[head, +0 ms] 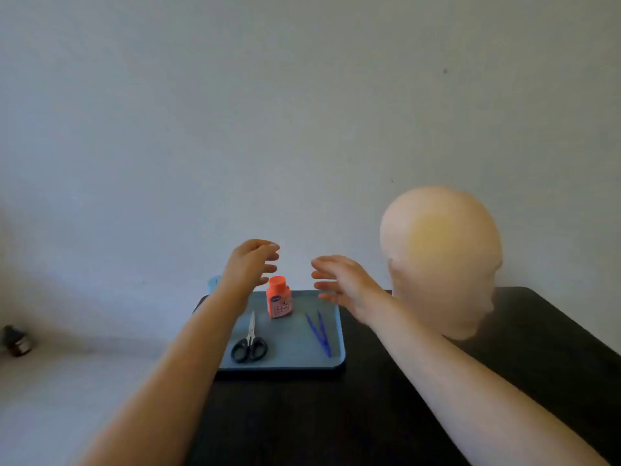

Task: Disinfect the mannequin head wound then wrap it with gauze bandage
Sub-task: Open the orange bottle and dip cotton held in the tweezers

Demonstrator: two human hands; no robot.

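A bald mannequin head (pixel 440 260) stands on the dark table at the right, with a yellowish stain on its near side. On a blue tray (pixel 295 359) stand an orange bottle (pixel 279 299) with an orange cap, black-handled scissors (pixel 249 344) and blue tweezers (pixel 319 334). My left hand (pixel 252 267) hovers above and left of the bottle, fingers loosely spread and holding nothing. My right hand (pixel 342 284) hovers to the bottle's right, fingers straight, also holding nothing. No gauze bandage shows in this view.
The dark table (pixel 369 415) ends at the left, just beyond the tray. A plain wall (pixel 302 129) rises behind. A small dark object (pixel 16 341) sits at the far left, off the table.
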